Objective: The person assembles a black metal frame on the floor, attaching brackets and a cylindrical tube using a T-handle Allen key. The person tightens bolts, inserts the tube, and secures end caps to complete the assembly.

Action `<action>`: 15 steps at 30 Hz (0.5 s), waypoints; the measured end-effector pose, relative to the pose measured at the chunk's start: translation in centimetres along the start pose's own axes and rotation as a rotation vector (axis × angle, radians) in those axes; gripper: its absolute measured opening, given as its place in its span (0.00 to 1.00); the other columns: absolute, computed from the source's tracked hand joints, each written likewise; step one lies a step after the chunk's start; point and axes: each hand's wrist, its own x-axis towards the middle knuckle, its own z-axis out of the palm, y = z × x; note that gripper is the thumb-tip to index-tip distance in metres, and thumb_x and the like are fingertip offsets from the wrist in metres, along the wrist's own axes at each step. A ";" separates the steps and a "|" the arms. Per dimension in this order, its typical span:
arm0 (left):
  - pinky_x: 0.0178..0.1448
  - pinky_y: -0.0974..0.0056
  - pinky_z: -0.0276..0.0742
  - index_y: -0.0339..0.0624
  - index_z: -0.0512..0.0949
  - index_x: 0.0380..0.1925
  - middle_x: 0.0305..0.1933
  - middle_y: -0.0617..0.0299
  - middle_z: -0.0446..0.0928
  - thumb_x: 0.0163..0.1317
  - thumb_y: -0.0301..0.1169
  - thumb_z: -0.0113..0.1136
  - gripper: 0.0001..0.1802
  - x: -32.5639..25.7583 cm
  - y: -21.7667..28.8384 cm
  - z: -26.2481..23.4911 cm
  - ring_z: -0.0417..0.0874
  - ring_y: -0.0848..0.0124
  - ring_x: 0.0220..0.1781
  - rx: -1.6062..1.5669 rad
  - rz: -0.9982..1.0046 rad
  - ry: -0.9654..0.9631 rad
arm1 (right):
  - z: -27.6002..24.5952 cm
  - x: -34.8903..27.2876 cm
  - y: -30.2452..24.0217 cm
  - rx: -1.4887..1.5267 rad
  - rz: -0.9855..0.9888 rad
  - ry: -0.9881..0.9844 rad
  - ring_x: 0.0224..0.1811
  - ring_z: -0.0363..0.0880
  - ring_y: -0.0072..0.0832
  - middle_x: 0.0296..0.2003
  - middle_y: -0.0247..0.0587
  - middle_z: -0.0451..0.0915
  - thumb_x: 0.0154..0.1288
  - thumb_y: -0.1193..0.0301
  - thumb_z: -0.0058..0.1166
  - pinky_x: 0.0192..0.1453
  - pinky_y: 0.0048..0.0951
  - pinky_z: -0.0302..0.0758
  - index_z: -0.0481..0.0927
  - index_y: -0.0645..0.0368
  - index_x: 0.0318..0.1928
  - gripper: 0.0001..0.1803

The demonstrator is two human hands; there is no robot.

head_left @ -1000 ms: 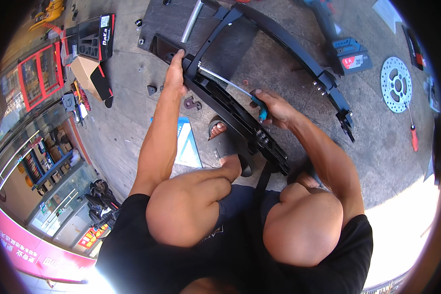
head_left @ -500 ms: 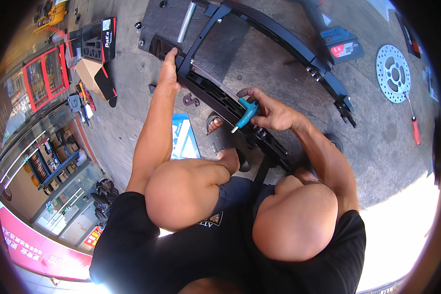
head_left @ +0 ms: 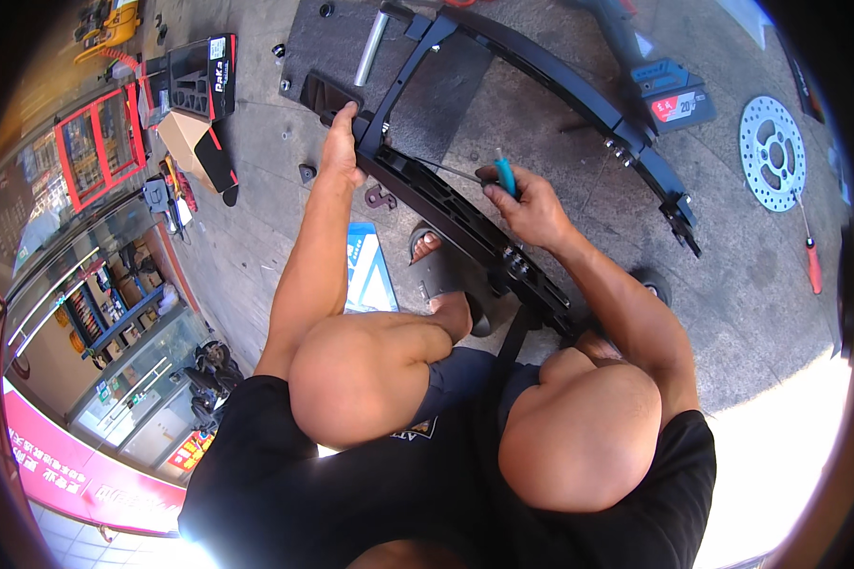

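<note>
A black metal frame (head_left: 446, 204) with two long curved arms lies across in front of my knees. My left hand (head_left: 342, 150) is closed round the corner of its near arm, close to a dark rectangular plate (head_left: 327, 97). My right hand (head_left: 533, 207) grips a teal T-handle hex key (head_left: 505, 173) above the gap between the arms. The key's thin shaft runs left toward the frame's corner near my left hand; whether its tip sits in a bolt I cannot tell. Bolts (head_left: 516, 263) show on the near arm. A silver tube (head_left: 371, 49) stands out beside the frame's far end.
A drilled brake disc (head_left: 771, 152) and a red-handled screwdriver (head_left: 813, 266) lie at the right. Beyond the frame rests a power tool with its battery (head_left: 674, 100). A blue-and-white packet (head_left: 368, 270), a small purple-brown bracket (head_left: 380, 197) and an open box (head_left: 194, 147) are at the left.
The teal handle has turned from slanting over the near arm to nearly upright, and my right hand has shifted a little with it. My left hand keeps its hold on the frame.
</note>
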 end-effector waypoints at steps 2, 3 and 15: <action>0.34 0.57 0.81 0.40 0.77 0.36 0.29 0.57 0.79 0.64 0.50 0.53 0.22 0.0 -0.2 -0.1 0.81 0.63 0.27 -0.016 0.001 -0.022 | -0.2 0.0 1.2 0.432 0.275 -0.005 0.48 0.80 0.31 0.47 0.41 0.80 0.69 0.73 0.54 0.51 0.34 0.76 0.77 0.61 0.55 0.16; 0.35 0.57 0.81 0.40 0.77 0.36 0.29 0.57 0.79 0.64 0.50 0.53 0.22 0.0 -0.2 -0.1 0.81 0.63 0.27 -0.016 -0.001 -0.012 | -0.6 -0.2 1.7 0.606 0.298 -0.025 0.49 0.79 0.29 0.49 0.40 0.80 0.70 0.73 0.53 0.52 0.32 0.76 0.73 0.63 0.58 0.17; 0.38 0.55 0.79 0.39 0.76 0.37 0.28 0.55 0.77 0.66 0.52 0.46 0.25 -1.1 1.5 1.0 0.80 0.60 0.30 0.078 -0.028 0.034 | 1.3 -0.8 4.9 1.130 0.347 0.013 0.45 0.79 0.30 0.47 0.43 0.80 0.66 0.74 0.58 0.49 0.30 0.77 0.72 0.61 0.54 0.17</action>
